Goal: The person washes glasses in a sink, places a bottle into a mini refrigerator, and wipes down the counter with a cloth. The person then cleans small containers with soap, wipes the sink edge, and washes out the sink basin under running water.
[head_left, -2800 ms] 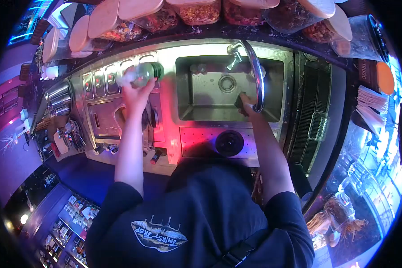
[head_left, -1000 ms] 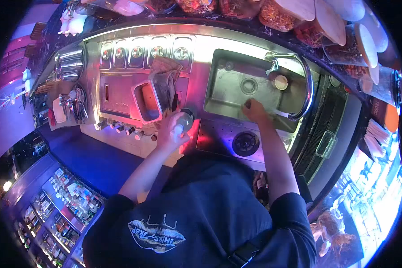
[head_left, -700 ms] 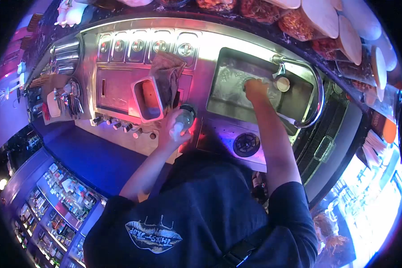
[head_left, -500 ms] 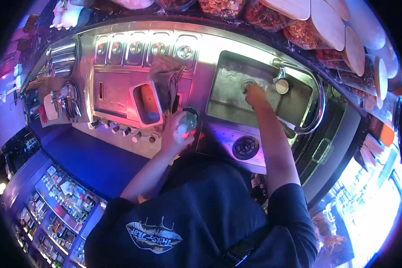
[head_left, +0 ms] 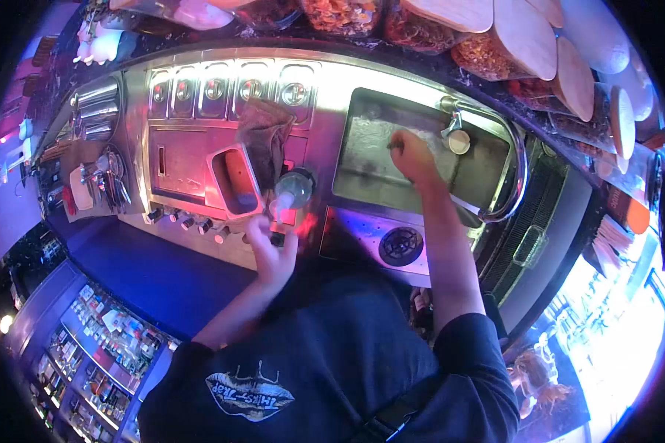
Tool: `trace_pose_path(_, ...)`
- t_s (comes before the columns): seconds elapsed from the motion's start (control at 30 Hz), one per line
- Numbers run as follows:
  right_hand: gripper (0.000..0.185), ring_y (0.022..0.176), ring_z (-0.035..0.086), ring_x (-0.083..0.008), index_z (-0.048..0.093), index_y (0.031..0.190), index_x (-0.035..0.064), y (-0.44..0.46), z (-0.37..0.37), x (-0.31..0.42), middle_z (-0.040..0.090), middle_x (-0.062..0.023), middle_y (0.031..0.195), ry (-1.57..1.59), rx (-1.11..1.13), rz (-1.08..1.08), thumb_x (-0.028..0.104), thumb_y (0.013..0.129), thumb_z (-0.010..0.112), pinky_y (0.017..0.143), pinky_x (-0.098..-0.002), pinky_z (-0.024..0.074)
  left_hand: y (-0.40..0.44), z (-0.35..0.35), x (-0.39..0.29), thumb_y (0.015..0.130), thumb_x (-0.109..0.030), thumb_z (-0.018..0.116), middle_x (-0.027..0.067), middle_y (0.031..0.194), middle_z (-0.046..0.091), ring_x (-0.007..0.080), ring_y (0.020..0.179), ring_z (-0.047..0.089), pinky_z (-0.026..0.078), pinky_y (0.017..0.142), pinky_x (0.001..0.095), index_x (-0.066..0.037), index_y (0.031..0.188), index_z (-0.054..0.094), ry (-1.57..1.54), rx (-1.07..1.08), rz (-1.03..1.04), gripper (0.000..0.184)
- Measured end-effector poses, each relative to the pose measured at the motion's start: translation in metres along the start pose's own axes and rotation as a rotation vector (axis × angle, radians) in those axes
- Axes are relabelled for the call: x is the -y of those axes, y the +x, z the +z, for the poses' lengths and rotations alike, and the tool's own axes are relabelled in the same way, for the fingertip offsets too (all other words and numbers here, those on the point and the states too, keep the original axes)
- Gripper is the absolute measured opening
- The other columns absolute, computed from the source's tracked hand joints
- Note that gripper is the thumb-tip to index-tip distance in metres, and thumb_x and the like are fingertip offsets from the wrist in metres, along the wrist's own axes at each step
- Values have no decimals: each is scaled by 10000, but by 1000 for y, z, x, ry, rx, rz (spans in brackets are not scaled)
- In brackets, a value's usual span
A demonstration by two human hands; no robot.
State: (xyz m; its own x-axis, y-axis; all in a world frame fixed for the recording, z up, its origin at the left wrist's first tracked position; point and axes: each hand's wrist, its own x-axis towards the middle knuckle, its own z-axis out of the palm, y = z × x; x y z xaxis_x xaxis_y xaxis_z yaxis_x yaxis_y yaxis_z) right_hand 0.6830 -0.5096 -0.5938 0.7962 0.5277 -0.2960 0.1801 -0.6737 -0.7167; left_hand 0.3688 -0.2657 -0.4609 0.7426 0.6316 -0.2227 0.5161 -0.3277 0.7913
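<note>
My left hand (head_left: 272, 255) is in front of a clear rounded glass vessel (head_left: 297, 189) with a whitish part on its near side. The thumb and fingers are apart, with no grip on the vessel. Left of it, a metal pan (head_left: 213, 177) with something brownish inside sits tilted on the counter, and a crumpled grey-brown cloth (head_left: 264, 133) lies behind. Over the steel sink (head_left: 362, 171) is my right hand (head_left: 415, 159), its fingers curled downward; what they hold, if anything, is hidden.
A curved faucet (head_left: 523, 162) arches over the sink's right side. Lidded metal containers (head_left: 216, 90) line the back of the counter. A round black rinser (head_left: 401, 246) sits in front of the sink. Wooden-lidded jars (head_left: 524, 40) stand along the upper ledge.
My left hand has let go of the glass vessel and drawn back toward my body. My right hand has moved slightly left in the sink, off the drain area. The view has shifted slightly.
</note>
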Motion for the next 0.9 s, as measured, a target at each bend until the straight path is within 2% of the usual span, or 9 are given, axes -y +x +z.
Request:
trace_pose_path(0.13,238,779,672,-336,713,1073,42,-50,13,-32,748,-149,914,182,-6,267,165,878,655,724,-445,531,4,16,-68,844,-80,737,121,1028,686,276,878,630,522,796,359,-55,1169,622,74,536,515,346)
trace_pose_path(0.2,242,751,656,-313,713,1073,32,-70,28,-61,741,-138,897,263,-88,347,181,891,657,705,-435,520,33,70,-102,864,-113,749,140,1184,697,321,1019,671,544,876,401,-36,1285,604,144,535,564,452)
trace_pose_path(0.27,245,737,648,-301,713,1072,26,-81,22,-78,738,-132,888,305,-144,381,189,897,658,696,-430,515,77,146,-103,963,-328,706,311,1605,418,478,1459,463,452,1137,532,9,1604,344,319,288,546,810)
trace_pose_path(0.37,227,688,605,-249,704,1029,26,-97,1,-102,700,-95,843,434,-98,570,223,927,657,644,-388,482,177,232,-78,989,-457,627,420,1630,295,561,1532,298,308,1252,571,165,1593,223,439,-85,382,957)
trace_pose_path(0.47,227,672,592,-229,700,1016,26,-95,-13,-106,687,-81,828,517,-96,650,236,939,658,627,-372,473,228,258,-61,956,-460,631,399,1643,308,531,1535,315,323,1241,558,168,1581,292,611,-285,376,949)
trace_pose_path(0.53,227,671,595,-224,697,1018,27,-103,-24,-110,685,-78,828,597,-123,716,239,945,660,627,-367,477,233,257,-81,954,-446,635,374,1660,306,485,1545,331,330,1240,552,169,1581,300,635,-181,399,940)
trace_pose_path(0.57,227,671,596,-221,696,1020,28,-101,-26,-111,684,-77,828,638,-137,750,240,947,661,627,-364,479,225,257,-89,1025,-404,506,304,1722,237,358,1633,202,189,1320,533,118,1638,225,558,45,380,852)
trace_pose_path(0.73,227,670,603,-208,688,1026,30,-98,-41,-107,680,-70,828,855,-199,905,246,960,665,627,-351,490,182,268,-83,998,-369,599,195,1591,531,323,1462,522,446,1178,406,-26,1571,480,197,319,720,679)
trace_pose_path(0.9,228,669,610,-195,681,1033,32,-76,-45,-89,676,-64,828,1060,-271,1076,252,973,669,628,-339,501,133,237,-95,1008,-311,676,149,1298,735,302,1087,739,585,934,382,-155,1397,684,8,663,528,420)
